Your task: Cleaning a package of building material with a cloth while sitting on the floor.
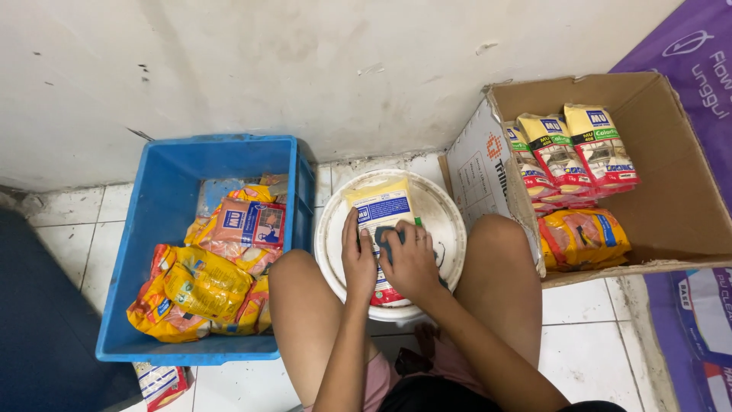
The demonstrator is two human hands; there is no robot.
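Two containers flank the seated person: a cardboard box (pixel 671 206) on the right with a few yellow-and-red packets (pixel 572 152) stood in a neat row and more lying below them, and a blue plastic crate (pixel 164 229) on the left where a good heap of similar packets (pixel 202 278) lies jumbled. Judging by that, more lie loose in the crate than stand in the box. Between the knees sits a white bucket lid (pixel 442 221), and on it lies one packet (pixel 379 210). The left hand (pixel 358 255) presses flat on it, fingers spread, not closed around anything. The right hand (pixel 412 259) curls onto a small dark sponge-like pad (pixel 389 243) against the packet's face.
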